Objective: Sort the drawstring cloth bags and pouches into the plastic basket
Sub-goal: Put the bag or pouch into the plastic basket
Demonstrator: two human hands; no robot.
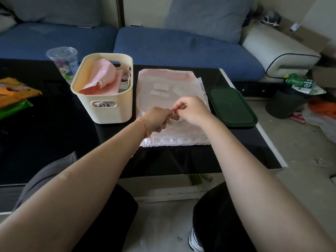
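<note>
Two hands meet over the middle of the black table [54,142], and both have their fingers curled together on something very small and thin, probably the drawstring of the pale cloth bag [174,131] that lies flat under them. The left hand [157,120] pinches it from 9 o'clock, and the right hand [190,110] pinches from 3 o'clock, thumb against forefinger; what exactly is between the fingers is too small to tell. I judge that the person pulls or ties the string so that the bag stays shut before it goes in. Under this bag, toward 12 o'clock, a pink bag [163,75] shows with some small white labels on the pile. The plastic basket [103,110] stands just beside the pile at 10 o'clock from the hands, close enough for a short move, and already holds pink pouches [103,77] standing on their edges. A clear plastic cup [62,59] is behind the basket at 11 o'clock, a dark green lid [231,106] lies at 3 o'clock, and an orange packet [16,91] lies far at 9 o'clock.
</note>
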